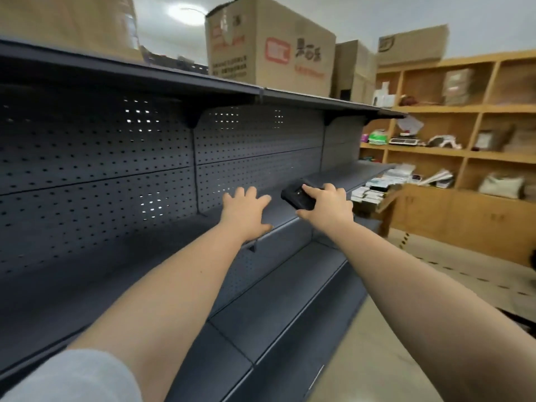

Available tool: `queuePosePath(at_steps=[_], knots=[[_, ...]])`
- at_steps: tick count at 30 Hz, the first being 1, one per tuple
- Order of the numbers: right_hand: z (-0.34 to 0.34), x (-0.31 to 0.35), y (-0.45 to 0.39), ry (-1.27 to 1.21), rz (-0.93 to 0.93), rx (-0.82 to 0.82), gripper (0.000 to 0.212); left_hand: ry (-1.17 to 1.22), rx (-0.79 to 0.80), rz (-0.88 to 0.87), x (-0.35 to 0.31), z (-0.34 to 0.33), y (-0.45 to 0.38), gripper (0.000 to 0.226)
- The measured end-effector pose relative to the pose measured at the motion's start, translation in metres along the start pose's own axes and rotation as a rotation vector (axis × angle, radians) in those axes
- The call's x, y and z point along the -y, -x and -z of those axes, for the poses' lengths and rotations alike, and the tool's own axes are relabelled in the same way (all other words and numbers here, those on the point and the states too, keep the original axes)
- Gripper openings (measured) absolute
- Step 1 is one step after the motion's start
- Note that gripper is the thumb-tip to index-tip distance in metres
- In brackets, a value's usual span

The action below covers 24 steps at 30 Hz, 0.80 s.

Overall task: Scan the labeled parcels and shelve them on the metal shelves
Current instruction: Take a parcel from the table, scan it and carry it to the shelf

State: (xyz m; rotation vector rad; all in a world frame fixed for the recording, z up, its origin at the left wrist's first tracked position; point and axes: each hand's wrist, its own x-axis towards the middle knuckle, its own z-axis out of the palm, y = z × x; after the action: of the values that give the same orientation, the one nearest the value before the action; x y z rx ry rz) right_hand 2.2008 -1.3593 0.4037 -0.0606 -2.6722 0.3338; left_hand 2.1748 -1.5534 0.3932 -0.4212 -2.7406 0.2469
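A dark grey metal shelf unit (162, 245) with a perforated back panel fills the left and centre of the head view. My right hand (326, 206) grips a black handheld scanner (297, 195) over the middle shelf, index finger lying on top of it and thumb under its near edge. My left hand (246, 211) is stretched out flat beside it, fingers spread, just above the same shelf near its front lip. No parcel is in either hand.
Large cardboard boxes (269, 47) stand on the top shelf. A wooden rack (464, 153) with packages and clutter lines the right wall. Stacked small boxes (377, 187) sit at the far end of the metal shelf. The tan floor (385, 343) lies at lower right.
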Motion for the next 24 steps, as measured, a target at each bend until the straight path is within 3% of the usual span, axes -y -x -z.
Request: queuePosePath(at_steps=[8,16,24], knots=[[0.001,-0.249,-0.068,0.095,-0.228,0.018,0.067,0.26,0.032,-0.142,-0.228,-0.04,-0.175,0.076],[-0.087,-0.452,-0.113,0.177,-0.45,0.139,0.06,0.277,0.188,-0.328,-0.414,-0.148,-0.307,0.074],[-0.155,-0.63,-0.246,0.15,-0.606,0.157,0.064,0.296,0.233,-0.407,-0.561,-0.24,-0.496,0.069]])
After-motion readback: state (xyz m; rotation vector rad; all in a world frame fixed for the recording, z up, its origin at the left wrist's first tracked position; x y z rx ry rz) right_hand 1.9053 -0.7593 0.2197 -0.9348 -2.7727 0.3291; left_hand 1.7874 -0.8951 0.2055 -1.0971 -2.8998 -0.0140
